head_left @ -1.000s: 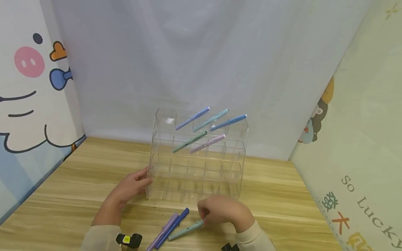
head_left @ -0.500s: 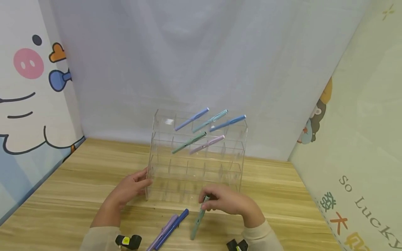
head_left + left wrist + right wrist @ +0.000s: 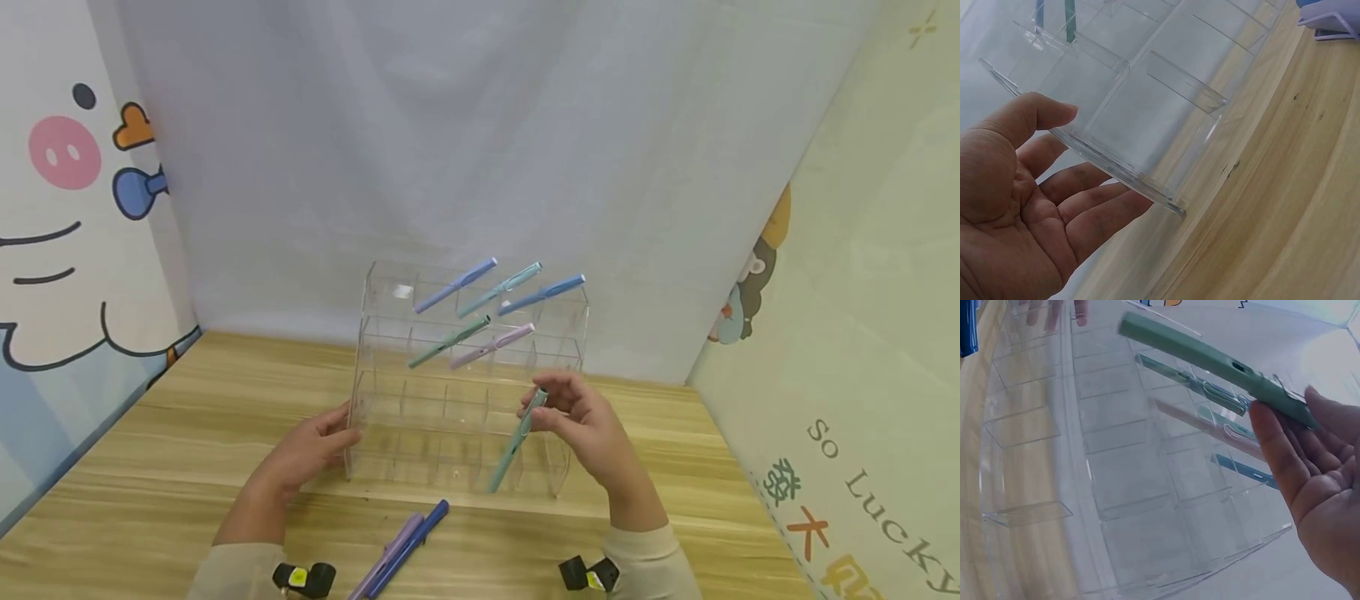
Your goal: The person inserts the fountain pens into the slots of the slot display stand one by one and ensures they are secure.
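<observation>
My right hand (image 3: 588, 429) pinches a green pen (image 3: 510, 450) near its clip end between thumb and fingers. The pen slants in front of the lower right of a clear acrylic pen rack (image 3: 465, 411); the right wrist view shows the green pen (image 3: 1191, 353) raised above the rack's dividers. At the rack's left side, my left hand (image 3: 315, 446) holds the side panel (image 3: 1116, 169), thumb over its edge and fingers along the outside. Across the upper tiers rest a periwinkle pen (image 3: 457, 284), a light teal pen (image 3: 501, 289), a blue pen (image 3: 543, 294), a dark green pen (image 3: 450, 341) and a pink-lilac pen (image 3: 492, 345).
On the wood-grain table (image 3: 247, 400), a lilac pen (image 3: 390, 554) and a dark blue pen (image 3: 408, 547) lie side by side before the rack. A pale curtain (image 3: 480, 150) hangs behind. Printed panels stand at left and right.
My right hand has picked the green pen up off the table, turned it more upright and carried it up and right to the rack. The left hand stays at the rack's side.
</observation>
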Demonstrator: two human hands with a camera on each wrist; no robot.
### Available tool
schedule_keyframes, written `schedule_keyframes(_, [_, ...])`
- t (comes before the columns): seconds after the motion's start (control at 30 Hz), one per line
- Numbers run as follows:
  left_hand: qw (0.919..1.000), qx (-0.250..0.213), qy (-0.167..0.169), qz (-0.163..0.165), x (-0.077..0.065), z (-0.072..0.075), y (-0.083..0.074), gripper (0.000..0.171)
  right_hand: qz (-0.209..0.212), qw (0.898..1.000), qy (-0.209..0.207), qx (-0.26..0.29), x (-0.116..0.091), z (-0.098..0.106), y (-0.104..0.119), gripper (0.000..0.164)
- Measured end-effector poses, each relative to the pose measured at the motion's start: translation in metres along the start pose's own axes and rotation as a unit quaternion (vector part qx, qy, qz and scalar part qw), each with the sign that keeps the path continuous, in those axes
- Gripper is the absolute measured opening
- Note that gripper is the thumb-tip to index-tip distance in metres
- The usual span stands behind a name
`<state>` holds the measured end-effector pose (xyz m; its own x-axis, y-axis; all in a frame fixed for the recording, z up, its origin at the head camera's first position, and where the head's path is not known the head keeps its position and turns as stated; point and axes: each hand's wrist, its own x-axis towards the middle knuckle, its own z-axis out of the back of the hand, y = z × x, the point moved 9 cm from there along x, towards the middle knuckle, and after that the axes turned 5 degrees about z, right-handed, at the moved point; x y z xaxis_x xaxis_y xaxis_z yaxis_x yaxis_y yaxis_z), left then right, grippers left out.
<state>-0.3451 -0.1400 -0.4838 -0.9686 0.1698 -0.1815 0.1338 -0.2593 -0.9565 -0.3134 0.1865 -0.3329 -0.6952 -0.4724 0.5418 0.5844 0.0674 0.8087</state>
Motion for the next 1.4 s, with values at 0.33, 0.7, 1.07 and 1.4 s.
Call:
schedule_keyframes(0.33, [0.9999, 0.011, -0.002, 0.004, -0.001, 0.002, -0.001, 0.07, 0.137, 0.971, -0.196, 0.013, 0.0, 0.045, 0.034, 0.031])
schedule_keyframes(0.7, [0.9999, -0.015, -0.004, -0.007, 0.0, 0.002, 0.001, 0.067, 0.257, 0.888, -0.379, 0.038, -0.002, 0.069, 0.049, 0.03])
schedule_keyframes(1.07, [1.0, -0.002, -0.005, 0.0, -0.003, 0.002, 0.0, 0.072, 0.285, 0.859, -0.423, 0.034, 0.001, 0.077, 0.024, 0.029])
schedule_keyframes(1.4, [0.9998, -0.018, -0.005, -0.002, 0.0, 0.002, 0.001, 0.068, 0.234, 0.894, -0.382, -0.011, 0.017, 0.072, 0.001, 0.03])
